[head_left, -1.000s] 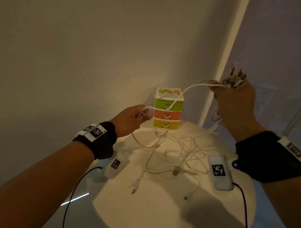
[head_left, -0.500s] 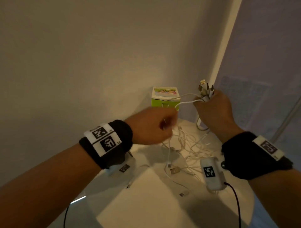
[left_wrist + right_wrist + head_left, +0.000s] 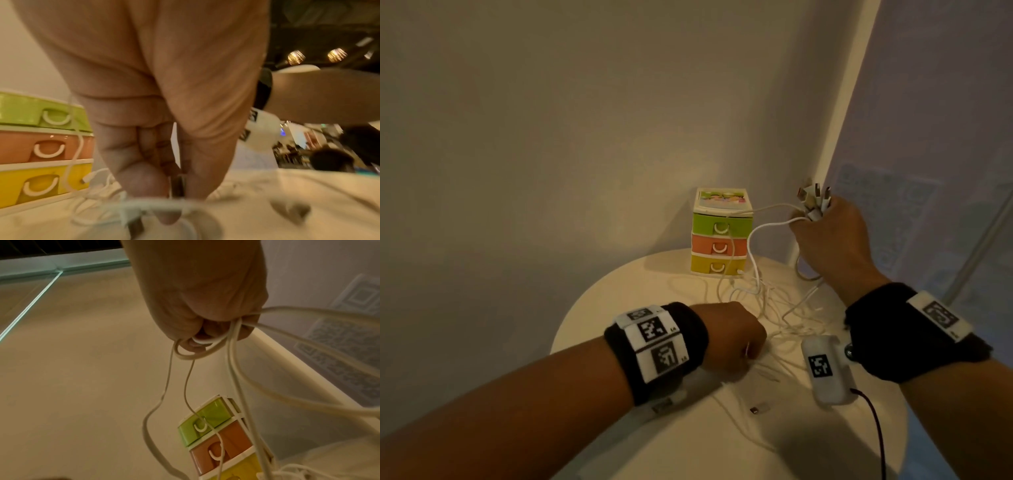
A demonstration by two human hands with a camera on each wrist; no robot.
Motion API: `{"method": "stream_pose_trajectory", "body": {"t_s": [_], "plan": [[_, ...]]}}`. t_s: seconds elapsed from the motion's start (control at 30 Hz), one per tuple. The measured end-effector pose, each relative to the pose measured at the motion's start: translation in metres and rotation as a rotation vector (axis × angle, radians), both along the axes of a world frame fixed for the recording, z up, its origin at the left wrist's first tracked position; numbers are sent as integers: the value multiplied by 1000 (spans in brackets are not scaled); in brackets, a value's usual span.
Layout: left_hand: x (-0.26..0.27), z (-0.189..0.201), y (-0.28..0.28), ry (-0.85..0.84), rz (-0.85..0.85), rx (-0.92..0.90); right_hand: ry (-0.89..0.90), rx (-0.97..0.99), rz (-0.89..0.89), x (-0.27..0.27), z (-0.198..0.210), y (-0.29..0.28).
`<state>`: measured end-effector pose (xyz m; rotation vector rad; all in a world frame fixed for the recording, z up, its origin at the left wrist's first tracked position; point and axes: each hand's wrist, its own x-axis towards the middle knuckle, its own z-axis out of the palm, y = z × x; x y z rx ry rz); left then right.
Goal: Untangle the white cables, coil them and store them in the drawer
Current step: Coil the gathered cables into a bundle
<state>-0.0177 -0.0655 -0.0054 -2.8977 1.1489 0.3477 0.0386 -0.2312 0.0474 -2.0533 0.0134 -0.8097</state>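
On the round table (image 3: 619,308), your left hand (image 3: 732,337) is down in the tangle of white cables (image 3: 774,308), thumb and fingers pinching a connector end. Your right hand (image 3: 832,236) is raised beside the little drawer unit (image 3: 720,233) — fist wrapped around a bunch of plug ends (image 3: 813,200), cords trailing down to the pile. All three drawers look closed. Lift that end slowly and follow its cord out of the knot; if it snags, ease off and loosen the loop — don't yank. Keep the gathered ends high so the strands hang apart.
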Motion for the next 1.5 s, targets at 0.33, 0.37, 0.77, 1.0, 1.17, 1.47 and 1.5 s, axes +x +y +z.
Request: {"method": "stream_pose_trajectory", "body": {"t_s": [0.33,0.37,0.77,1.0,1.17,1.47,1.5], "plan": [[14,101,61,-71,159,-490,312,-296,113,-12,8,7],[14,106,66,-77,166,-531,313,-203,195,-18,12,11],[2,116,63,-43,272,-1003,212,-224,624,-49,36,62],[-1,105,65,28,350,-1205,204,-156,644,-46,31,68],[-10,99,65,73,172,-1083,192,-195,664,-44,26,67],[-4,90,67,-375,60,-809,217,-28,750,-52,27,67],[-3,91,67,-395,49,-774,228,-18,763,-53,26,67]]}}
